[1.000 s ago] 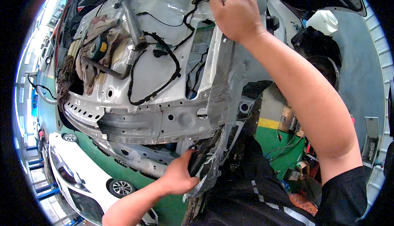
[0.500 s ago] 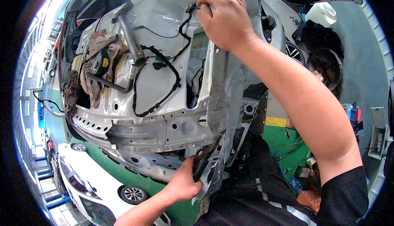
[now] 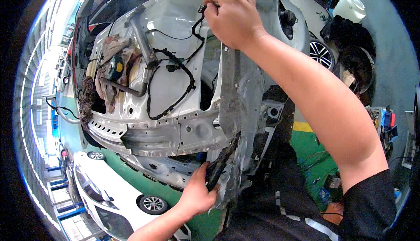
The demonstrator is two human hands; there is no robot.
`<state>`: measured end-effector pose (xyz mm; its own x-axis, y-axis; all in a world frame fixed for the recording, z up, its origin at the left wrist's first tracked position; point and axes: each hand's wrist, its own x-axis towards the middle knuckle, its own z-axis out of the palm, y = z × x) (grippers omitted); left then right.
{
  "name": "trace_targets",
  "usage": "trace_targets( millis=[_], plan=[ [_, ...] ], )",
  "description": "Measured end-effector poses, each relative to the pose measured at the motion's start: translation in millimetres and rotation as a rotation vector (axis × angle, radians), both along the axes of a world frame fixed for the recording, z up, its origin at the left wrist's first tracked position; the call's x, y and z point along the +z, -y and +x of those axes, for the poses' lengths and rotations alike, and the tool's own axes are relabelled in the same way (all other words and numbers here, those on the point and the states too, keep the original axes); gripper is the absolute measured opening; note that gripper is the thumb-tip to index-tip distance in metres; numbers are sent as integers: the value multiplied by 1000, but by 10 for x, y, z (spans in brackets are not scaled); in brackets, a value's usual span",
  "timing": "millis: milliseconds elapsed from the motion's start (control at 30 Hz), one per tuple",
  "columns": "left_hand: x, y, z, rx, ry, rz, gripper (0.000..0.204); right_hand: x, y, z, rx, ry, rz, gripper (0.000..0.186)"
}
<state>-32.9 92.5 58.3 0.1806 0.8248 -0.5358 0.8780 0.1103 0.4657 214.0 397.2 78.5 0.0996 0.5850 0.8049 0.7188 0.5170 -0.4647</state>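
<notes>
My right hand (image 3: 232, 15) is at the far edge of a stripped grey car body panel (image 3: 164, 92), fingers closed at the end of a black wiring harness (image 3: 191, 83). From there the harness winds down across the panel in a loop. What exactly the fingertips grip is partly hidden behind them. Lower down, my left hand (image 3: 199, 193) wraps round a thick dark tube-like piece (image 3: 220, 166) at the panel's near corner. This piece slants up along a torn, creased metal edge (image 3: 229, 96). I cannot make out its exact kind.
A bent metal bar (image 3: 140, 35), a crumpled rag (image 3: 108, 53) and a green-black tape measure (image 3: 115, 68) lie on the panel's left. A white car (image 3: 103, 197) stands lower left. At right are a wheel (image 3: 321, 55), a white plastic container (image 3: 350, 8) and a box of tools (image 3: 387, 120).
The view has shifted, so the car body sits slightly farther right. My right hand appears slightly farther left against the panel; my left hand keeps its hold on the dark piece.
</notes>
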Motion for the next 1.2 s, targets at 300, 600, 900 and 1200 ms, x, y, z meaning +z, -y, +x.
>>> trace_targets(
  millis=[300, 600, 900, 1200],
  plan=[
    [29, -35, 62, 101, -34, -27, 58, -35, -9, 4, -15, 19, -38, 17],
    [-194, -63, -76, -31, -122, 61, 47, -111, -33, -27, -95, 85, 1, 18],
    [-105, -236, -46, 51, -77, -188, 48, -77, -16, -12, -73, 72, -16, 17],
    [-207, -380, -268, -67, 157, -302, 41, -80, -18, -17, -81, 69, -34, 19]
  ],
)
